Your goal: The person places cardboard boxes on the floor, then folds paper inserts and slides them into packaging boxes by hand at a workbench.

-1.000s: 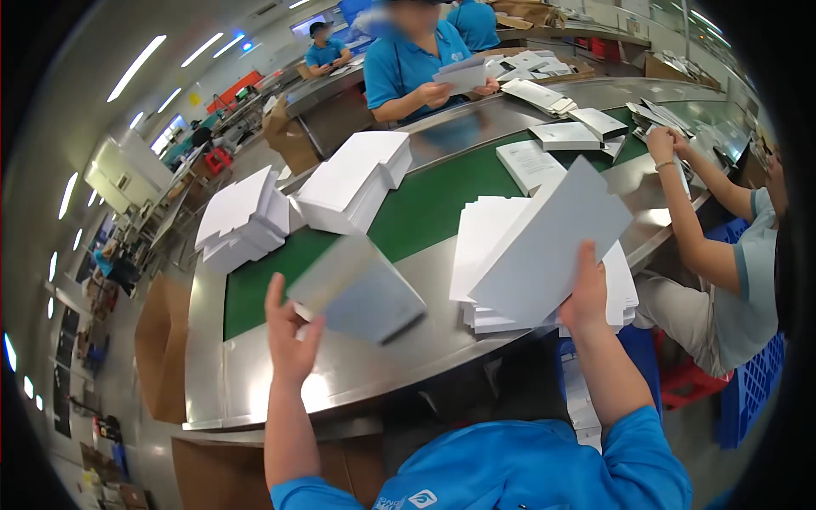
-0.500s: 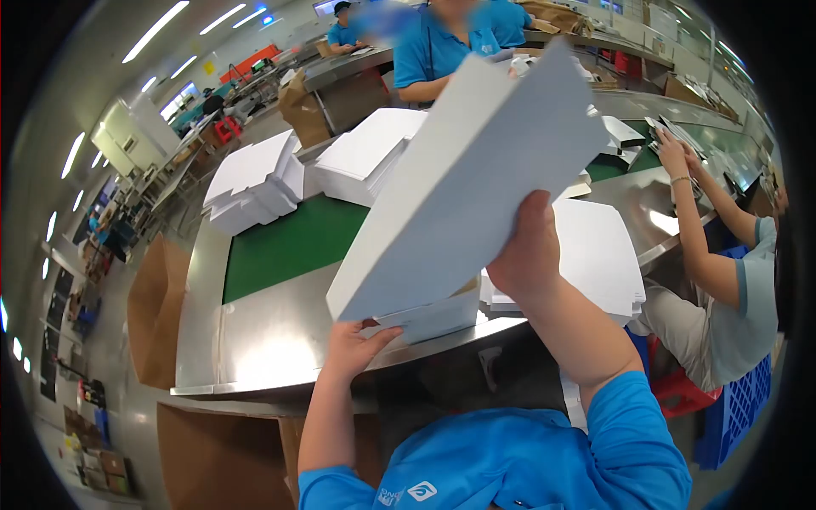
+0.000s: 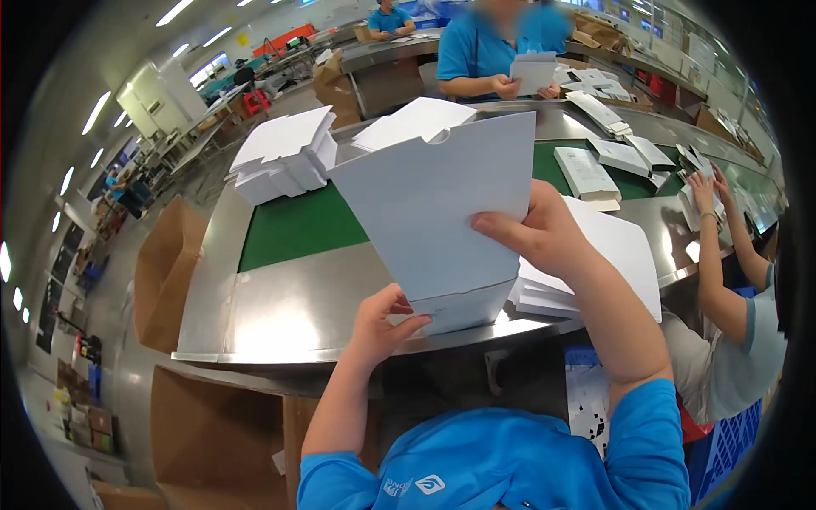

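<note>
One white notched carton [image 3: 438,200] at frame centre, its right edge clasped in my right grip [image 3: 548,228], lower corner pinched by my left grip [image 3: 379,325], should handle light, stiff yet creasable, best held edgewise.

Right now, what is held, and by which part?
Right hand: a pale carton, by its right edge. Left hand: the lower panel, by its left end; possibly separate.

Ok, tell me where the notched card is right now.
In the head view, the notched card is at the centre, with the right hand gripping its right side and the left hand near its lower left corner.
</note>
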`<action>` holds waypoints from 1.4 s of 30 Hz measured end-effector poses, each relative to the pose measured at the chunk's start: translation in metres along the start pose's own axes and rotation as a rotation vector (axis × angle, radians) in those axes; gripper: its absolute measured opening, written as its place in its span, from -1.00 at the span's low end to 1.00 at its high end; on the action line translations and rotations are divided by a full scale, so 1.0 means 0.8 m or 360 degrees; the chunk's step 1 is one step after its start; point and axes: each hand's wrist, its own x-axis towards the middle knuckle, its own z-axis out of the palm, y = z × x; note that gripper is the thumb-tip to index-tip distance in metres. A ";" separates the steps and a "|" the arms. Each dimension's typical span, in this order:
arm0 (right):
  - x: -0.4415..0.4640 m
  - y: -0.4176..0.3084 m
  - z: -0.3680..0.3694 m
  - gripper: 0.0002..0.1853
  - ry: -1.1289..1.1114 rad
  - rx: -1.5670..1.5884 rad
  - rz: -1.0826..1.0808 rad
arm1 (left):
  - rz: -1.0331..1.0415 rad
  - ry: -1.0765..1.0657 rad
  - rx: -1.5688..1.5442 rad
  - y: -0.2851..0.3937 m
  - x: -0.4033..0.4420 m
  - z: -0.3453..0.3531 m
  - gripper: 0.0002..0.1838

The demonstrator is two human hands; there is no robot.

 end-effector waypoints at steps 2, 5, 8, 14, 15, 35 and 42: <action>0.006 0.003 0.003 -0.62 -0.0034 -0.0174 -0.0050 | 0.0023 0.0014 0.0028 -0.006 -0.001 -0.001 -0.72; 0.010 0.005 -0.004 -0.27 0.0676 -0.0801 -0.0977 | 0.0058 0.0033 0.0024 0.000 -0.002 -0.001 -0.70; 0.012 -0.046 -0.027 -0.19 0.0725 -0.1102 -0.1386 | 0.0091 0.0030 -0.0002 0.005 -0.001 -0.002 -0.66; 0.024 -0.079 -0.004 -0.85 0.0413 -0.1519 -0.1358 | 0.0026 -0.0041 -0.0001 0.007 -0.001 0.002 -0.66; 0.025 -0.075 -0.002 -0.91 0.0291 -0.1460 -0.1246 | 0.0003 -0.0016 0.0023 0.007 -0.001 0.002 -0.66; -0.062 0.020 0.030 -0.71 -0.0017 -0.0999 -0.0982 | -0.0294 0.0030 0.0130 -0.050 -0.043 0.012 -0.64; -0.173 0.038 -0.114 -0.42 0.0093 -0.1597 -0.0028 | 0.0485 0.1406 -0.1306 -0.031 -0.171 -0.138 -0.58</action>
